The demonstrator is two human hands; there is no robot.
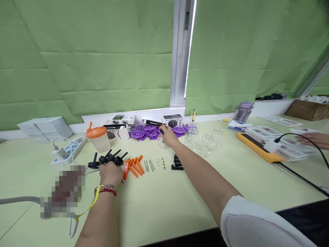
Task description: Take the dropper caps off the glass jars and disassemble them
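Observation:
My right hand reaches to the back of the table, closed round a small tool with an orange and black handle; a thin shaft points up from it, and it looks like a screwdriver. A clear round jar is just below that hand. Beside several black knob-like parts with stems, my left hand rests low over the table with curled fingers. A thin metal piece shows at its right edge; what it grips is hidden. Orange bent handles, long screws and small brass pieces lie to its right.
Purple wheel-shaped parts and printed boxes lie along the back. An orange-lidded cup and a power strip are left. Clear jars, an orange-edged bar and another person's hand are right. Black parts lie under my right forearm.

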